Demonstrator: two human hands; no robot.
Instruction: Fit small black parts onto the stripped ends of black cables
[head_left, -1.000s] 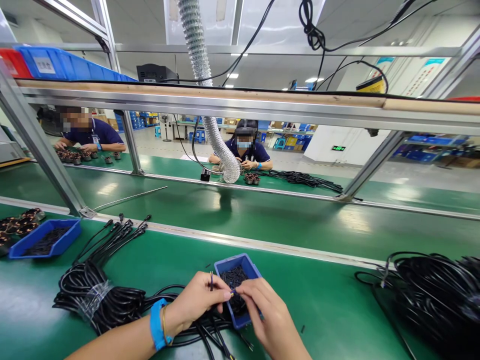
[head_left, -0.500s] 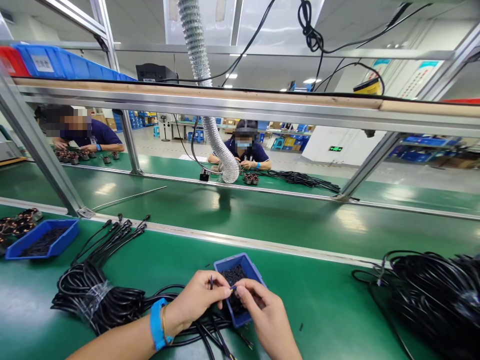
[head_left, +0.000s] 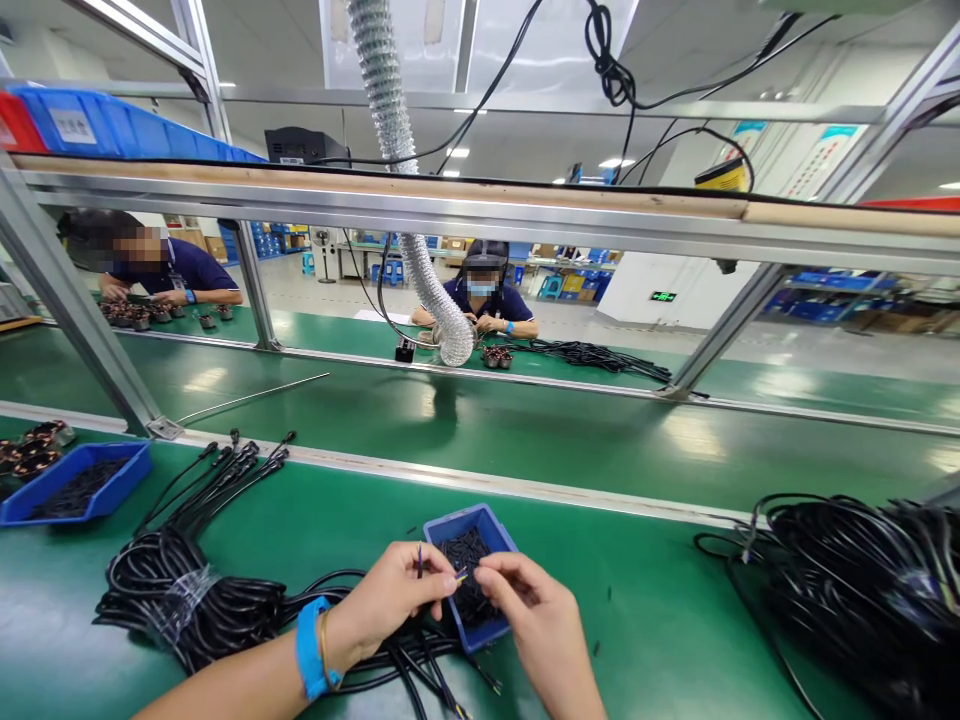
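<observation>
My left hand (head_left: 397, 592) is closed in a pinch on the end of a cable, whose thin coloured wires (head_left: 461, 577) poke out past the thumb. My right hand (head_left: 534, 605) is a short gap to the right, thumb and forefinger pressed together; anything between them is too small to make out. Below both hands stands a small blue bin (head_left: 486, 637) holding many short black tubes (head_left: 466, 548). Under my left wrist runs a bundle of black cables (head_left: 187, 600), tied with clear wrap, its stripped ends fanning out near the bin.
Another blue bin (head_left: 127, 480) of black pieces and copper-wound parts (head_left: 37, 450) sit at left. A big heap of black cables (head_left: 847, 580) lies at right. A metal frame (head_left: 480, 215) and silver duct (head_left: 435, 290) stand ahead; two people work across the bench.
My right fingertips have drawn slightly away from the wire ends, which now show between the hands. A second small dark piece shows on the table to the right. The view has shifted slightly.
</observation>
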